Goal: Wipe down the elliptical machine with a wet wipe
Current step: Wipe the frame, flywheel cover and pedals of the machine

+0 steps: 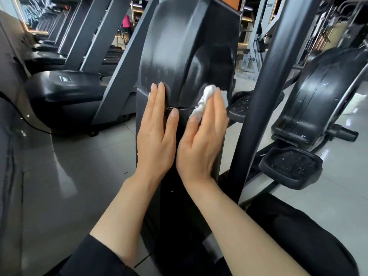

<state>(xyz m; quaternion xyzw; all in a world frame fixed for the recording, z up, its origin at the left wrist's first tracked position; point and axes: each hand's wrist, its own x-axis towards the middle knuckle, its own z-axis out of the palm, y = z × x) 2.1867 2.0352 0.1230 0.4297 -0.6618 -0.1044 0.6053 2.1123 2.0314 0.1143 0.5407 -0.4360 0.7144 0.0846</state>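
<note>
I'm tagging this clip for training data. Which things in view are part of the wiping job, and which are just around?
Part of the job:
- wet wipe, pressed by the right hand
- elliptical housing, braced by the flat left hand

Just around:
- pedal
- upright bar
- treadmills
- neighbouring machine

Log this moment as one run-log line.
left hand flat on housing | right hand presses wet wipe on housing | wiping underway
</note>
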